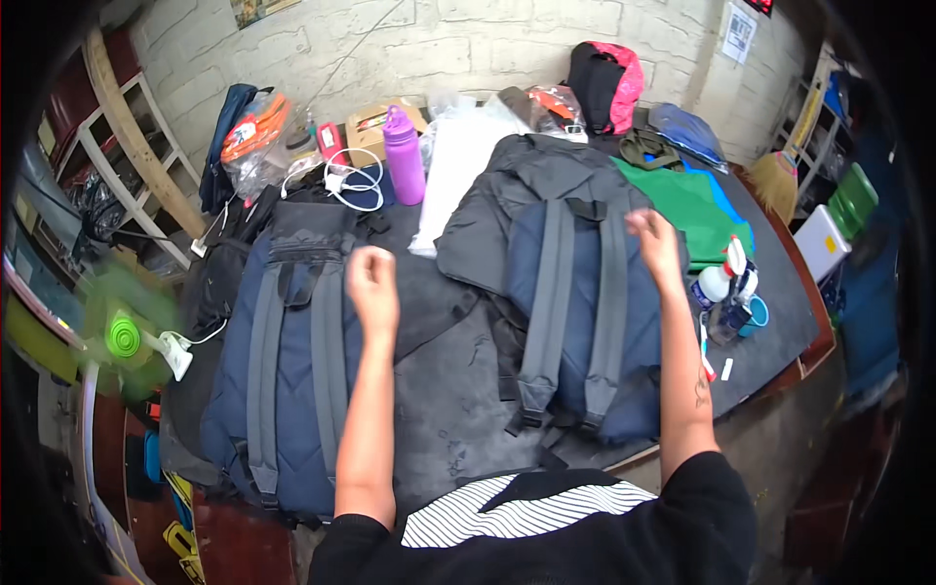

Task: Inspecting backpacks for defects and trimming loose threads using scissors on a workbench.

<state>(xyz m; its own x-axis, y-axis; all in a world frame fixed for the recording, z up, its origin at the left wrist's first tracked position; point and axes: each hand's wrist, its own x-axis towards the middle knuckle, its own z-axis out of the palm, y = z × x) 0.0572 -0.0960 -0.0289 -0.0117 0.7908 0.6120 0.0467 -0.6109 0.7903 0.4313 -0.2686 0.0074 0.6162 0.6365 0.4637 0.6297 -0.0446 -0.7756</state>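
Two backpacks with navy back panels and grey shoulder straps lie straps up on the dark table [439, 419]. My left hand [372, 278] is over the right edge of the left backpack [297, 390], near its top. Its fingers are curled in, and nothing shows in them. Over the upper right of the right backpack [575, 312] is my right hand [653, 242], its fingers half bent and slightly apart, holding nothing visible. A black flap or cover [478, 234] spreads around the top of the right backpack. Whether either hand touches the fabric is hard to tell.
Behind the backpacks are a purple bottle [403, 156], a white cable [366, 185], white plastic sheeting [468, 156] and a pink-and-black bag [604, 88]. Green fabric [673, 205], a spray bottle [717, 278] and a blue mug [755, 314] sit at right. A fan [125, 336] spins at left.
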